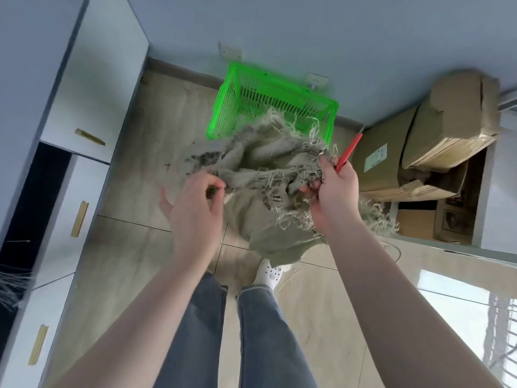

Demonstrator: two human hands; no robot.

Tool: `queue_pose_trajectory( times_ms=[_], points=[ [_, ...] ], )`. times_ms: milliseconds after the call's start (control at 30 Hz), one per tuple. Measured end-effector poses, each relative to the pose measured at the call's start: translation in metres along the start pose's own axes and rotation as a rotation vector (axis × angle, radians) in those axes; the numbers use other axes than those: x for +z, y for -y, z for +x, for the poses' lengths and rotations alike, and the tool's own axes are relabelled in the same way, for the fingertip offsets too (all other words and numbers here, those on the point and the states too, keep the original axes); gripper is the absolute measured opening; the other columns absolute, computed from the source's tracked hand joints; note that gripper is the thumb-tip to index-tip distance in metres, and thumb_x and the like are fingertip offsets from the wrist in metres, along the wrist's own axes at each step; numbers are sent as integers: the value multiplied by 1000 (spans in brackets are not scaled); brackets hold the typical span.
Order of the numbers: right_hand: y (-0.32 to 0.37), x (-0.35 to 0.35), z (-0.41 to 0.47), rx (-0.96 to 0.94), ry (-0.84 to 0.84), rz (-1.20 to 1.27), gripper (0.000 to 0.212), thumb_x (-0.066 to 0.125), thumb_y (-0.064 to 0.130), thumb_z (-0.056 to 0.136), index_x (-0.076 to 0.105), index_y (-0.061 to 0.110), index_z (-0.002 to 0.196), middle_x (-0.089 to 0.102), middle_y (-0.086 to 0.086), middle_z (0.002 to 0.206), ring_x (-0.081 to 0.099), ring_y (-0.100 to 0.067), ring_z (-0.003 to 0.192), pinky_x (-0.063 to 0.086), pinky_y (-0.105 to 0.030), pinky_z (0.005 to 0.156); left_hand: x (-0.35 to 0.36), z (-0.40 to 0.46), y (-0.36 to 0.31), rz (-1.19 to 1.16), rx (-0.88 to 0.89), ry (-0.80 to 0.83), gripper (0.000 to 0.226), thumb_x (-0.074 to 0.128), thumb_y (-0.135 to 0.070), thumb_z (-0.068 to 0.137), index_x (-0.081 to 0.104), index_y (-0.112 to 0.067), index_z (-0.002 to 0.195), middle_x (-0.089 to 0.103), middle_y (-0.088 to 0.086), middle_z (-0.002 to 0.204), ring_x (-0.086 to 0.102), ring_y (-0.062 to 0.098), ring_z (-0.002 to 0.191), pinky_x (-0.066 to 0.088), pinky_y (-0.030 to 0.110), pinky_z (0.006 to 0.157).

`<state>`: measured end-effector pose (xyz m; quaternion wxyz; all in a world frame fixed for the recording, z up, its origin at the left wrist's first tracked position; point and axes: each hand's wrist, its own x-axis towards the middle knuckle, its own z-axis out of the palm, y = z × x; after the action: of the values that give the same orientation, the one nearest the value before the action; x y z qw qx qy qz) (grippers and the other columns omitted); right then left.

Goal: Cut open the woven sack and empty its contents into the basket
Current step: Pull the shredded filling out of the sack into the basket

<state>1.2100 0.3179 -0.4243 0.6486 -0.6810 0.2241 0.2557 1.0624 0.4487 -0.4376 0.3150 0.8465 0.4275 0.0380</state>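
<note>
Sack mouth toward basket, crumpled

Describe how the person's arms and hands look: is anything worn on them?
Both arms are bare as far as the picture shows; no sleeves are in view. The left hand and the right hand wear no gloves, and no rings, watch or bracelets show on the fingers or wrists.

arms: ours bare, no sleeves | legs: our grey-blue jeans, frayed hems | foot: our white perforated clog
</note>
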Motion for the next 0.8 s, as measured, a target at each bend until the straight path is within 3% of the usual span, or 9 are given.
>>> queue_pose_trajectory(
  times_ms=[100, 167, 233, 300, 500, 567, 633, 700, 800],
  points=[
    [-5, -2, 1, 137, 96, -30, 14, 56, 19, 98, 56, 7, 106, 59, -28, 90, 69, -37, 77, 60, -52, 74, -4, 21, 8, 204, -5, -50, 13, 62, -31, 88, 67, -32, 99, 53, -9, 129, 45, 26, 114, 30, 43, 96],
    [-12, 0, -1, 190, 136, -15, 16, 56, 18, 98, 55, 5, 107, 65, -27, 103, 66, -45, 103, 50, -65, 89, -1, 33, 2, 311, 56, -90, 26, 65, -32, 86, 67, -33, 111, 45, 0, 133, 39, 35, 115, 31, 44, 93],
    [-13, 3, -2, 228, 122, 94, 20, 57, 17, 97, 56, 2, 111, 68, -26, 110, 66, -44, 106, 52, -62, 88, 1, 41, -6, 226, 147, -97, 28, 65, -27, 86, 67, -30, 113, 45, 1, 133, 42, 31, 119, 33, 43, 96],
    [-9, 0, 0, 281, 53, 373, 19, 57, 11, 96, 59, 3, 113, 71, -23, 108, 71, -37, 96, 59, -51, 79, -5, 48, -10, -142, 147, -112, 21, 64, -11, 85, 69, -20, 103, 57, 0, 122, 54, 13, 113, 40, 29, 97],
    [5, -25, 1, 310, -55, 608, 32, 45, 0, 98, 57, 3, 127, 65, -18, 125, 64, -29, 111, 60, -36, 78, -21, 67, 27, -651, -432, -277, 24, 63, 2, 77, 69, -8, 98, 70, -3, 91, 65, -6, 74, 52, 15, 79],
    [0, -33, -2, 332, -64, 605, 26, 45, -1, 98, 58, 0, 120, 66, -21, 118, 62, -32, 113, 56, -35, 86, -22, 67, 38, -668, -569, -230, 25, 66, -2, 77, 71, -8, 101, 65, -10, 81, 59, -12, 61, 45, 3, 64],
    [-3, -35, -1, 314, -86, 593, 17, 47, 0, 96, 59, 2, 108, 68, -18, 98, 67, -28, 93, 47, -36, 101, -21, 66, 42, -598, -592, -216, 16, 63, -11, 78, 70, -12, 93, 60, -11, 74, 57, -2, 65, 46, 12, 68],
    [-4, -28, -6, 338, 6, 609, 15, 47, 10, 100, 61, 5, 102, 70, -12, 89, 68, -21, 82, 40, -41, 110, -16, 57, 27, -551, -532, -68, 13, 60, -28, 76, 62, -17, 71, 55, -2, 67, 54, 17, 67, 44, 29, 70],
    [0, -7, -17, 370, 50, 613, 38, 53, 17, 97, 56, 1, 131, 64, -24, 125, 62, -37, 115, 43, -53, 106, 1, 26, -16, -528, -391, 478, 62, 45, -73, 81, 67, -16, 77, 67, -1, 73, 63, 19, 68, 50, 31, 74]
  ],
)
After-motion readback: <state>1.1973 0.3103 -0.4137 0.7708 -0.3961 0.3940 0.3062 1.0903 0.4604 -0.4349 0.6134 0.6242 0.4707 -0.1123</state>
